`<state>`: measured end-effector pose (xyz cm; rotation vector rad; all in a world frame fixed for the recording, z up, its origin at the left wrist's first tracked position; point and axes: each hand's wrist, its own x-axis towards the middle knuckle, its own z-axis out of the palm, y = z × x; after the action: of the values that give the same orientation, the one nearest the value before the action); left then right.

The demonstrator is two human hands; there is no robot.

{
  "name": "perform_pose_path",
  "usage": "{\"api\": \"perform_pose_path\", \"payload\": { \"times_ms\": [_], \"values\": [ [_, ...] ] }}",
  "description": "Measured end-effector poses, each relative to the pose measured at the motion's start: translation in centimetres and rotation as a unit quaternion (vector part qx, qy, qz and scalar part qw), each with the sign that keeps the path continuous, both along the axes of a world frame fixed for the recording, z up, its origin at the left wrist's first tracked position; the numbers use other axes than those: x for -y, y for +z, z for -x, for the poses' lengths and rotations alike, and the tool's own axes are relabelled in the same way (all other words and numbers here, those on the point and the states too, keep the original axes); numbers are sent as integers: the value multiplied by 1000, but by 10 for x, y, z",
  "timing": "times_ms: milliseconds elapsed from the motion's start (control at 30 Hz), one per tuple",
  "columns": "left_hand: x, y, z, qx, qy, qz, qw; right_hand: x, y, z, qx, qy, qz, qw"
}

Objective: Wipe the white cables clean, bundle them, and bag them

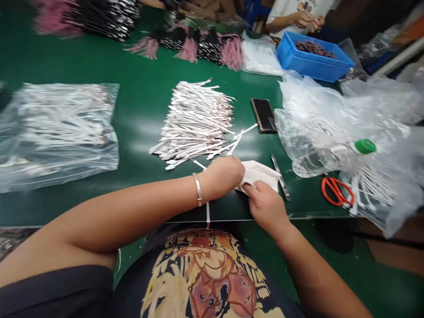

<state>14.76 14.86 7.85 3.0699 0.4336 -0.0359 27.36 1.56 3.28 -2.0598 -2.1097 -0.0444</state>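
A folded off-white piece that looks like cloth (263, 173) is between my hands near the table's front edge. My left hand (227, 174) is closed in a fist at its left side, fingers wrapped against it. My right hand (267, 205) pinches its lower edge, the thumb by a small fold. Just beyond my left hand lie a few loose white cables (236, 143), and one short cable (208, 213) sticks out under my wrist. Further back is a large pile of white cables (198, 121). Metal tweezers (281, 181) lie right of the cloth.
A clear bag of white cables (66, 128) lies left. On the right are a phone (264, 115), a green-capped bottle (331, 157), red-handled scissors (337, 191) and plastic bags (380, 115). A blue bin (311, 64) and dark cable bundles (208, 46) stand behind. Another person's hands (308, 20) are beyond.
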Motion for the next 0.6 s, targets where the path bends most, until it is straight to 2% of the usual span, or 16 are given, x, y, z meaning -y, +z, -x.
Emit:
{"api": "perform_pose_path", "payload": {
  "times_ms": [100, 167, 233, 333, 433, 500, 600],
  "values": [
    [-2, 6, 34, 71, 5, -42, 997, 2, -3, -3, -7, 6, -8, 1000],
    [-2, 8, 74, 98, 12, -59, 993, 4, -6, -4, -7, 6, -15, 1000],
    [0, 5, 124, 104, 37, -64, 992, 6, -8, -5, -2, 4, -13, 1000],
    [3, -5, 206, 103, 171, -81, 977, 8, -10, -5, 16, 2, -17, 1000],
    [7, -15, 277, 61, 350, -93, 930, 9, -10, -4, 37, -5, -21, 999],
    [9, -18, 310, 69, 431, -105, 893, 9, -10, -4, 45, -11, -21, 999],
    [3, -18, 336, 49, 504, -135, 852, 8, -9, -3, 53, -16, -22, 998]
  ]
}}
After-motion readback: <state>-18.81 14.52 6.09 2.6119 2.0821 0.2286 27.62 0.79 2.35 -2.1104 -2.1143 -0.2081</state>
